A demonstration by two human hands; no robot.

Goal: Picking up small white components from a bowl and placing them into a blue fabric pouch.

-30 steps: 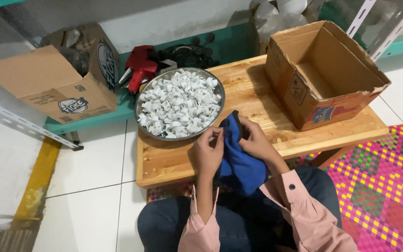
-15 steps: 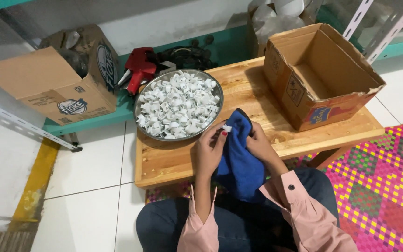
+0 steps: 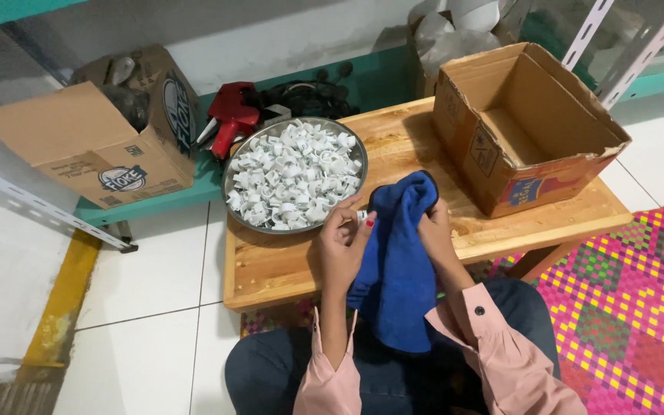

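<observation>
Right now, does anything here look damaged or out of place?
Only small things: the open cardboard box on the wooden table has a torn, ragged front edge. The white pieces stay inside the metal bowl; none spilled.

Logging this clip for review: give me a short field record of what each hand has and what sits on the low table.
left hand: pinches a small white piece at its fingertips
right hand: grips a blue cloth that hangs to the lap
metal bowl: full of small white pieces, on the wooden table
cardboard box: open, on the table's right end
floor: second cardboard box, red tool beside it
</observation>
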